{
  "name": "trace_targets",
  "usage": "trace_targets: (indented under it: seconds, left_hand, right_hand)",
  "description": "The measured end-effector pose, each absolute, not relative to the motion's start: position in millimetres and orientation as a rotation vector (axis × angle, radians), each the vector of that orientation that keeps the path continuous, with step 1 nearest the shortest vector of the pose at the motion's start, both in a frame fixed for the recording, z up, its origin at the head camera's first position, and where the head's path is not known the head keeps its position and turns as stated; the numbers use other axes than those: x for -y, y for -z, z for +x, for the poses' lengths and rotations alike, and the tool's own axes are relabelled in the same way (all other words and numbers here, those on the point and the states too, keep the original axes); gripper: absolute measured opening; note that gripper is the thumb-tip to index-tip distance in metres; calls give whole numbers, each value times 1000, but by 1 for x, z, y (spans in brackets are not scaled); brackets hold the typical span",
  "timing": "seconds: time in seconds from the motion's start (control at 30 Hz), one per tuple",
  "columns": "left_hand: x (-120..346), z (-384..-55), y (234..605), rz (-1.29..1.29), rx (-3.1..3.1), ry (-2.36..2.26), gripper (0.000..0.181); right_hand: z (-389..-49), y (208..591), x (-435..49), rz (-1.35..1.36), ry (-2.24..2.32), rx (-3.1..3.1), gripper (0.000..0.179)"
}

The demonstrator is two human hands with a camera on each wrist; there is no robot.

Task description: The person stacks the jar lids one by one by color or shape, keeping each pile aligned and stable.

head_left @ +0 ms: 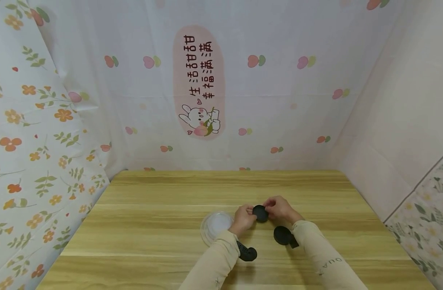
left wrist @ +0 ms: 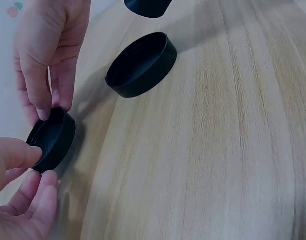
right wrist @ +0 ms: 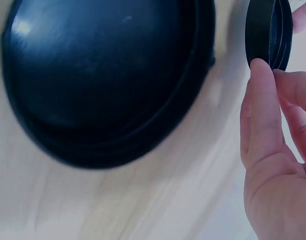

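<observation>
A small round black lid (head_left: 260, 213), with a shallow rim, is pinched between both hands above the table. My left hand (head_left: 244, 220) grips its left edge, thumb over the inside and fingers below in the left wrist view. My right hand (head_left: 280, 209) pinches the far edge; in the right wrist view its fingertips (right wrist: 263, 67) press on the rim. A larger black lid (left wrist: 141, 66) lies hollow side up near the right wrist and fills much of the right wrist view. Left of my left hand stands a clear round container (head_left: 208, 227), partly hidden by hand and sleeve.
The wooden table (head_left: 152, 225) extends around the hands. Black wrist-worn devices show at the left wrist (head_left: 247, 253) and the right wrist (head_left: 294, 242). A patterned cloth (head_left: 297, 133) hangs behind the table's back edge, and floral cloth (head_left: 43, 161) hangs at the left.
</observation>
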State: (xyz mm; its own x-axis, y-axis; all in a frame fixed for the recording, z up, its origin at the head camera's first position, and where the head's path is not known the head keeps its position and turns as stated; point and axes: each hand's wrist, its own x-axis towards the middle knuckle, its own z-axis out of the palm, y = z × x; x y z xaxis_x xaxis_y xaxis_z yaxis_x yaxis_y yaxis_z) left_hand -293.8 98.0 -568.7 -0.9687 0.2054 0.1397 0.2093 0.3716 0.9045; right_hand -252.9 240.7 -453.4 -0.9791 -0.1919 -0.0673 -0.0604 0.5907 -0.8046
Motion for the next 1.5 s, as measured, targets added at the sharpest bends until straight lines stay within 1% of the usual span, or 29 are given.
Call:
trace_targets:
  seconds: [0.07, 0.13, 0.2, 0.5, 0.67, 0.87, 1.07, 1.27, 1.5]
  left_hand:
    - [-93, -271, 528, -342, 2598, 1731, 22]
    - [-89, -249, 486, -238, 2658, 1754, 22]
    - [-88, -241, 471, -216, 2651, 1752, 20]
    - [-93, -241, 467, -251, 2660, 1753, 15]
    - [-96, -237, 462, -334, 2670, 1808, 13]
    - [-100, -229, 461, -447, 2668, 1898, 12]
    - [-105, -225, 467, -467, 2643, 1926, 12]
    - [-109, -220, 473, -481, 2634, 1948, 10]
    - [-111, -213, 476, -503, 2662, 1820, 10]
  right_hand:
    - [-254, 451, -241, -199, 1342, -2681, 11]
    - [-260, 458, -247, -232, 1347, -2685, 11]
    - [-263, 460, -251, -217, 1353, -2682, 11]
    - [-254, 452, -262, -218, 1334, -2677, 8]
    - [-245, 449, -272, -284, 1340, -2669, 8]
    - [-233, 450, -286, -347, 1403, -2563, 11]
    - [-225, 454, -295, -389, 1425, -2517, 13]
    - [-215, 456, -301, -341, 1417, -2490, 15]
    - [-208, 458, -304, -322, 1449, -2452, 19]
